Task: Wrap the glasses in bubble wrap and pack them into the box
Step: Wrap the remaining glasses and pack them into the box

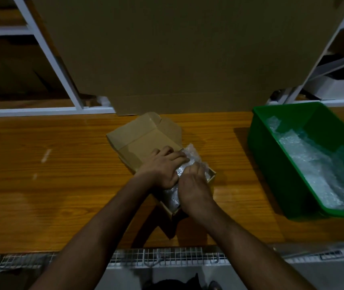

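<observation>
plain cardboard box (144, 141), no print

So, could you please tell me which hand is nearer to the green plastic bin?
Right. The right hand grips the bubble-wrapped bundle in the small cardboard box, on the side facing the green plastic bin; the left hand presses the bundle's far side.

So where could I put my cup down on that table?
The widest bare wood is left of the small cardboard box, running to the table edge. A narrower strip lies between the box and the green bin. It is crowded in the middle, where the left hand and right hand press the bubble-wrapped bundle into the box.
</observation>
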`<action>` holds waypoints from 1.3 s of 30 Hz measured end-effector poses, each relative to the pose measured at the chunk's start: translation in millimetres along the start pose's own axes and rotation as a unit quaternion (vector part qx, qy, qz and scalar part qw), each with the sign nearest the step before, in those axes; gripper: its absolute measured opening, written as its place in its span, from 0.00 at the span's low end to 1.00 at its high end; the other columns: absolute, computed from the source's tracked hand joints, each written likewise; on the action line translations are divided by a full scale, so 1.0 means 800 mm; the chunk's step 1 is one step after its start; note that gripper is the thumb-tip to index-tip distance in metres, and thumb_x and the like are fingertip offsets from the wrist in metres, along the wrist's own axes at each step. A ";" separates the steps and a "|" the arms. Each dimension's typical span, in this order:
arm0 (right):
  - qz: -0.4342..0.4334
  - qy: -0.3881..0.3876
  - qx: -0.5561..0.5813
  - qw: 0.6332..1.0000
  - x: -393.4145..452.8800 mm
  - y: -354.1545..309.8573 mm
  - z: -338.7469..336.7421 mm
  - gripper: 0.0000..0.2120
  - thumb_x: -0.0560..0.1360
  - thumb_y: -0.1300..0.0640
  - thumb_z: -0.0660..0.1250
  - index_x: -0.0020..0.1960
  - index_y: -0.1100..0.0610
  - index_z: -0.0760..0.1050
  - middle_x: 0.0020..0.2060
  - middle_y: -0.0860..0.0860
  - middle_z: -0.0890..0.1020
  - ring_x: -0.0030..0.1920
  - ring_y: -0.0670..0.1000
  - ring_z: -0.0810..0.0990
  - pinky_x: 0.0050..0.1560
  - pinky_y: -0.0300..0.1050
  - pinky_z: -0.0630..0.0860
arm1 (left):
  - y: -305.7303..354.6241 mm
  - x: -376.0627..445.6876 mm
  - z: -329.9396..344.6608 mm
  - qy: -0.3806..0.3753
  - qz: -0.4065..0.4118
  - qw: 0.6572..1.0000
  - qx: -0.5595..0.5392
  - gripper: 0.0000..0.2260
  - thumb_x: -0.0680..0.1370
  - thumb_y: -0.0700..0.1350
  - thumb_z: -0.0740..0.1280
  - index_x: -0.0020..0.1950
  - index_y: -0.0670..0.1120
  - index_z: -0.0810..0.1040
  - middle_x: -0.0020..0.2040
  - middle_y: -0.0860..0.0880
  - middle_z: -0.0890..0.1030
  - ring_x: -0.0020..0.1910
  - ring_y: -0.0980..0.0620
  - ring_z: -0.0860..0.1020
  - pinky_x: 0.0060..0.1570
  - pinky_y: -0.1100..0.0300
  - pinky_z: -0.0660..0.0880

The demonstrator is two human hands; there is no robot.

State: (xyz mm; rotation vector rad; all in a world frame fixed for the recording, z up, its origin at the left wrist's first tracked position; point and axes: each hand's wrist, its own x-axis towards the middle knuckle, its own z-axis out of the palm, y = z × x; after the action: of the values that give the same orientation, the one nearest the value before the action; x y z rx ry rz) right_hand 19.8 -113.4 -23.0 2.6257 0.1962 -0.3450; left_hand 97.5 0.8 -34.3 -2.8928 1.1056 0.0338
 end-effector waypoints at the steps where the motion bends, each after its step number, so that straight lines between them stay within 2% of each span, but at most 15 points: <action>1: 0.003 -0.002 0.035 0.999 -0.003 0.001 -0.002 0.32 0.79 0.49 0.63 0.76 0.67 0.61 0.73 0.68 0.63 0.74 0.67 0.60 0.76 0.62 0.56 | 0.000 0.001 0.000 0.001 0.004 1.000 0.003 0.27 0.79 0.55 0.59 0.78 0.56 0.61 0.79 0.55 0.62 0.71 0.47 0.61 0.62 0.49 0.60; 5: 0.063 0.036 0.227 0.971 -0.013 0.005 -0.007 0.32 0.79 0.50 0.64 0.76 0.64 0.58 0.73 0.63 0.63 0.73 0.62 0.61 0.75 0.56 0.59 | -0.004 0.007 0.002 0.004 0.019 0.999 0.028 0.28 0.77 0.59 0.57 0.77 0.57 0.63 0.78 0.55 0.64 0.66 0.47 0.64 0.60 0.49 0.61; 7: 0.105 0.048 0.280 0.953 -0.015 0.001 -0.003 0.33 0.78 0.48 0.65 0.75 0.64 0.58 0.72 0.62 0.64 0.71 0.62 0.62 0.72 0.56 0.60 | -0.001 0.011 -0.002 -0.003 0.022 0.999 0.047 0.30 0.76 0.61 0.58 0.78 0.56 0.62 0.78 0.54 0.64 0.62 0.47 0.64 0.59 0.49 0.62; 11: 0.152 0.076 0.255 0.952 -0.015 -0.005 0.012 0.31 0.77 0.48 0.61 0.73 0.67 0.62 0.68 0.63 0.67 0.67 0.61 0.66 0.71 0.55 0.61 | 0.002 0.016 -0.011 -0.025 0.019 0.996 0.081 0.36 0.70 0.62 0.54 0.78 0.52 0.62 0.77 0.51 0.65 0.63 0.46 0.64 0.59 0.49 0.60; 15: 0.135 0.022 0.172 0.976 -0.012 -0.005 0.011 0.29 0.80 0.45 0.55 0.71 0.65 0.66 0.67 0.64 0.69 0.66 0.62 0.67 0.69 0.58 0.62 | 0.001 0.026 -0.011 -0.007 0.051 0.995 0.089 0.32 0.71 0.64 0.61 0.72 0.51 0.70 0.69 0.50 0.72 0.60 0.47 0.65 0.57 0.49 0.61; 17: 0.111 0.007 0.162 0.980 -0.010 -0.002 0.007 0.25 0.79 0.44 0.55 0.67 0.60 0.71 0.64 0.60 0.73 0.63 0.60 0.69 0.64 0.58 0.64 | 0.001 0.027 -0.010 0.004 0.063 0.994 0.093 0.31 0.70 0.64 0.58 0.69 0.51 0.72 0.66 0.50 0.74 0.59 0.47 0.67 0.56 0.49 0.62; 19: 0.111 0.021 0.205 0.972 -0.008 0.004 0.006 0.23 0.78 0.43 0.57 0.63 0.57 0.73 0.61 0.57 0.76 0.60 0.57 0.72 0.63 0.56 0.64 | -0.001 0.023 -0.004 0.018 0.068 0.994 0.089 0.32 0.69 0.63 0.55 0.68 0.50 0.74 0.66 0.50 0.76 0.59 0.46 0.69 0.56 0.49 0.63; 22: 0.146 0.069 0.303 0.939 -0.005 0.013 0.009 0.27 0.75 0.41 0.61 0.65 0.59 0.71 0.61 0.56 0.78 0.61 0.57 0.74 0.67 0.57 0.57 | -0.001 0.014 0.006 0.046 0.074 0.993 0.074 0.31 0.69 0.62 0.54 0.65 0.48 0.77 0.66 0.47 0.78 0.57 0.45 0.71 0.55 0.49 0.64; 25: 0.156 0.080 0.334 0.926 -0.001 0.014 0.015 0.26 0.73 0.40 0.62 0.61 0.59 0.71 0.57 0.55 0.79 0.59 0.56 0.74 0.66 0.57 0.56 | 0.000 0.014 0.006 0.054 0.072 0.994 0.054 0.29 0.68 0.61 0.56 0.63 0.49 0.78 0.58 0.47 0.81 0.54 0.45 0.71 0.54 0.50 0.63; 28: 0.158 0.081 0.314 0.933 -0.002 0.011 0.021 0.25 0.74 0.40 0.60 0.60 0.58 0.73 0.58 0.56 0.76 0.59 0.56 0.71 0.63 0.56 0.60 | 0.000 0.019 0.007 0.047 0.069 0.995 0.062 0.30 0.68 0.62 0.56 0.64 0.48 0.78 0.58 0.47 0.80 0.53 0.46 0.69 0.53 0.50 0.62; 31: 0.148 0.068 0.282 0.945 -0.007 0.010 0.018 0.25 0.76 0.42 0.59 0.64 0.60 0.72 0.61 0.58 0.73 0.62 0.57 0.69 0.67 0.56 0.60 | 0.004 0.024 0.009 0.038 0.057 0.995 0.072 0.30 0.70 0.62 0.55 0.63 0.47 0.77 0.57 0.46 0.78 0.55 0.46 0.67 0.53 0.50 0.60; 33: 0.120 0.039 0.214 0.969 -0.010 0.007 0.012 0.19 0.79 0.46 0.57 0.60 0.58 0.75 0.60 0.58 0.75 0.61 0.58 0.70 0.65 0.56 0.63 | 0.006 0.026 0.008 0.043 0.058 0.995 0.067 0.28 0.70 0.63 0.57 0.61 0.48 0.78 0.57 0.46 0.77 0.56 0.46 0.67 0.55 0.50 0.61; 35: 0.089 0.004 0.159 0.983 -0.010 0.005 0.006 0.15 0.80 0.49 0.54 0.51 0.54 0.78 0.54 0.57 0.78 0.57 0.57 0.71 0.61 0.57 0.64 | 0.005 0.023 0.013 0.060 0.062 0.994 0.068 0.27 0.72 0.64 0.57 0.59 0.48 0.80 0.56 0.46 0.78 0.55 0.46 0.69 0.56 0.49 0.63; 37: 0.084 -0.014 0.150 0.985 -0.007 0.003 0.004 0.16 0.80 0.50 0.53 0.48 0.54 0.78 0.52 0.56 0.79 0.55 0.57 0.73 0.59 0.59 0.64 | 0.004 0.020 0.017 0.083 0.064 0.992 0.064 0.26 0.73 0.64 0.56 0.56 0.48 0.81 0.54 0.48 0.80 0.54 0.46 0.71 0.56 0.49 0.64; 39: 0.101 -0.012 0.182 0.978 -0.004 0.003 0.005 0.15 0.79 0.48 0.55 0.50 0.56 0.77 0.53 0.57 0.78 0.53 0.56 0.74 0.61 0.59 0.63 | 0.003 0.020 0.018 0.089 0.060 0.992 0.064 0.27 0.73 0.66 0.55 0.56 0.49 0.81 0.51 0.49 0.82 0.54 0.46 0.71 0.57 0.49 0.64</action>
State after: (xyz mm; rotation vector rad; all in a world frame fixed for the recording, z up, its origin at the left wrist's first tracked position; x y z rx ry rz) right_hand 16.2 -117.7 -24.0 2.9665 -0.1581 -0.3695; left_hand 107.9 -11.4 -49.5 -2.7547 1.2582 -0.2850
